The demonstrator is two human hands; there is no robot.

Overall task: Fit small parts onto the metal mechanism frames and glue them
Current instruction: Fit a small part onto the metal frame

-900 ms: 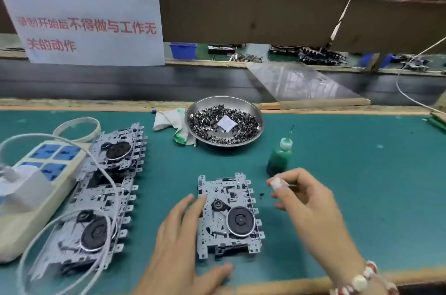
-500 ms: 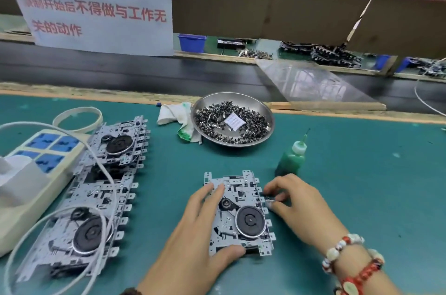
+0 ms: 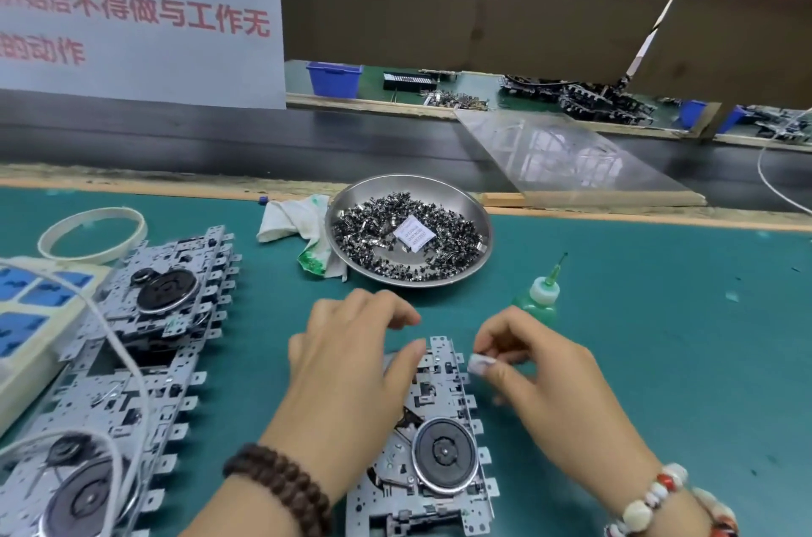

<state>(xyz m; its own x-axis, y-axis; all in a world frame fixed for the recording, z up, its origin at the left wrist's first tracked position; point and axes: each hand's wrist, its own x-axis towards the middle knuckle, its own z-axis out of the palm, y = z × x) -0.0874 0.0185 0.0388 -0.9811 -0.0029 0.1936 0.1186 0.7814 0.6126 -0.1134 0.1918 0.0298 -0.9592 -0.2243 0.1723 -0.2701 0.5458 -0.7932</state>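
Green matting covers the bench [image 3: 659, 360] where a person works. Right hand [image 3: 540, 365] pinches something small between curled fingers; it is too small to make out. This grip hangs just beside the right edge of the metal frame [image 3: 439, 440]. Left hand [image 3: 351, 360] rests on the frame's far left part, fingers loosely bent, holding nothing. Behind the right hand stands a green glue bottle [image 3: 536, 299]. Further back sits a metal bowl [image 3: 479, 220] of small parts [image 3: 378, 237]. More frames [image 3: 132, 360] lie stacked at the left.
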